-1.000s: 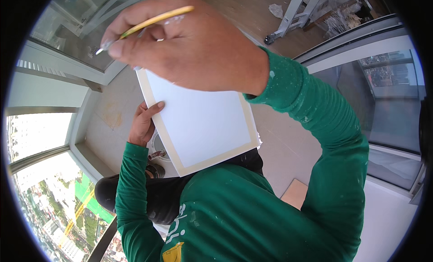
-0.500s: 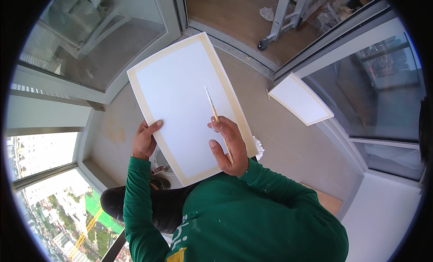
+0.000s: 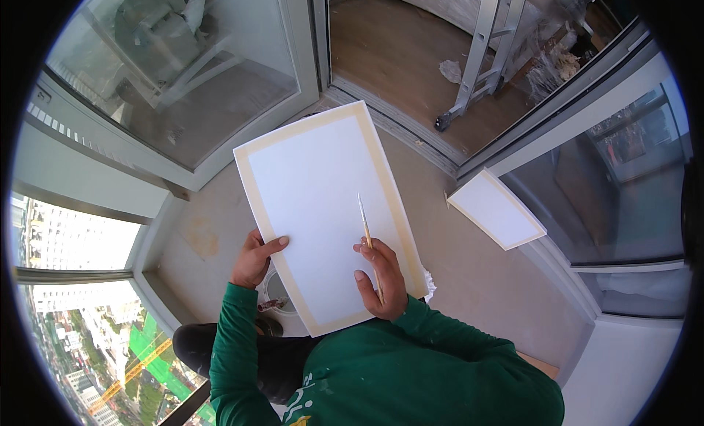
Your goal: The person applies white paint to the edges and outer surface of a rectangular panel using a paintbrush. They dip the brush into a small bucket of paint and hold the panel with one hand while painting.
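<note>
A white rectangular panel [image 3: 323,184] with a cream border strip along its edges lies tilted across my lap. My left hand [image 3: 257,257] grips its left edge, thumb on the face and the other fingers hidden beneath. Over the panel's lower right part, my right hand [image 3: 383,279] holds a thin paintbrush [image 3: 367,224] with a wooden handle, bristles pointing up and away from me. Whether the bristles touch the surface I cannot tell. Partly covered by the panel's lower left edge is a white bucket [image 3: 277,288] with a reddish object at it.
A second bordered white panel [image 3: 499,209] leans by the glass door at right. Beyond the sliding door track [image 3: 396,122] stands a metal ladder [image 3: 480,56] on a wooden floor [image 3: 389,48]. White crumpled material [image 3: 430,285] shows beside my panel. Windows at left overlook buildings far below.
The whole view has shifted, so everything sits lower and slightly right, and more of the room beyond the door shows. Both hands keep their hold on the panel and the paintbrush.
</note>
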A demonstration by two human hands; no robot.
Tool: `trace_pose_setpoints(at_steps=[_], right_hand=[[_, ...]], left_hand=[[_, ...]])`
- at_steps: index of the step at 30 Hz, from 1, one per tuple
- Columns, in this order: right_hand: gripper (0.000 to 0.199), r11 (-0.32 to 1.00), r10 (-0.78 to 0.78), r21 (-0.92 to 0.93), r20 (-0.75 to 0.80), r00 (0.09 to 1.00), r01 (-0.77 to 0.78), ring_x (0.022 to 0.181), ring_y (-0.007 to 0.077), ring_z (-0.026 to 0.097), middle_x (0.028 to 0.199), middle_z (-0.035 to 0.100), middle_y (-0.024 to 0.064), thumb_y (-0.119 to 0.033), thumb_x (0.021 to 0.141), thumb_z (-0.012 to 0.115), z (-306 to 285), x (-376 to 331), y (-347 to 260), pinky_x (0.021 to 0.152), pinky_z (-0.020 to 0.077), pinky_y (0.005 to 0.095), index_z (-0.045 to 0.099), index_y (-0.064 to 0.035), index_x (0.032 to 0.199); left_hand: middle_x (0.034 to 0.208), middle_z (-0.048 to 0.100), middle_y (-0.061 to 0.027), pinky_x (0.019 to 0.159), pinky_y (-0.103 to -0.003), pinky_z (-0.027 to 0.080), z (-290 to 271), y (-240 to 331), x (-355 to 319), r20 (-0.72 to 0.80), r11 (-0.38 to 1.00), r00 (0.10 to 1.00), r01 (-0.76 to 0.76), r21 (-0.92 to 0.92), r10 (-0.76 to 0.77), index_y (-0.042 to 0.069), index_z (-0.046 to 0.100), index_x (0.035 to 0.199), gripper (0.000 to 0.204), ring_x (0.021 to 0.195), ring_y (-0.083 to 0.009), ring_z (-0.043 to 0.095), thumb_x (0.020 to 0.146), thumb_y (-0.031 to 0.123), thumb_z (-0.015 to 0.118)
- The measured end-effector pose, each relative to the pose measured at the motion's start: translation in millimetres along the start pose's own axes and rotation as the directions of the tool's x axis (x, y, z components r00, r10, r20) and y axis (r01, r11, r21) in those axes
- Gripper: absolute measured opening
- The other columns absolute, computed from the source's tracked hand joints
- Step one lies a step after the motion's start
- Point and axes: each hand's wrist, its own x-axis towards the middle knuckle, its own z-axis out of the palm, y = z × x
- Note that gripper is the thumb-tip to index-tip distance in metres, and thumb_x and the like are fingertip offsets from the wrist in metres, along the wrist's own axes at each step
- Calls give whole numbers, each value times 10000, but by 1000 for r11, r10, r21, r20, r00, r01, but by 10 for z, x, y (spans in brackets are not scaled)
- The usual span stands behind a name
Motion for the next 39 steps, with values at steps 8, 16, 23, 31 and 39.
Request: trace_pose_setpoints(at_steps=[8, 16, 23, 31, 39], right_hand=[[507, 999, -39, -13, 4, 999, 39, 1310, 404, 597, 1446, 516, 266, 45, 970, 594, -11, -69, 37, 1089, 518, 469, 474, 21, 1462], [542, 995, -75, -65, 27, 997, 76, 1301, 394, 608, 1484, 453, 267, 94, 943, 564, -42, -81, 80, 1106, 504, 487, 448, 33, 1470], [550, 990, -43, -131, 2, 999, 43, 1330, 375, 579, 1492, 475, 229, 51, 955, 620, -61, -62, 133, 1122, 471, 461, 462, 0, 1480], [550, 990, 0, -139, -15, 1000, -2, 1366, 339, 542, 1507, 467, 201, 50, 968, 590, -84, -12, 121, 1110, 472, 431, 446, -18, 1495], [517, 996, 35, -79, -61, 998, -40, 1321, 330, 589, 1477, 506, 202, 40, 965, 593, -99, 3, 100, 1067, 498, 429, 480, -4, 1467]], left_hand=[[1287, 705, -80, 1099, -364, 441, 10, 194, -76, 11, 994, 994, -105, -5, 105, 18, 530, 1484, 601, 1204, -186, 626, 973, 243, 754], [1279, 715, -77, 1063, -357, 455, 10, 290, -57, 18, 991, 991, -132, -31, 133, 33, 493, 1516, 603, 1168, -174, 638, 989, 222, 717], [1258, 709, -91, 1009, -376, 522, 254, 302, -32, -48, 989, 989, -141, -37, 139, 16, 525, 1457, 499, 1144, -202, 677, 976, 102, 626], [1287, 695, -118, 1027, -402, 542, 327, 75, -35, 5, 975, 992, -123, -186, 127, -6, 542, 1432, 479, 1174, -244, 678, 967, 61, 635], [1200, 729, -144, 964, -384, 587, 498, -251, -43, -27, 959, 989, -150, -241, 148, -11, 605, 1324, 416, 1058, -241, 724, 919, -48, 692]])
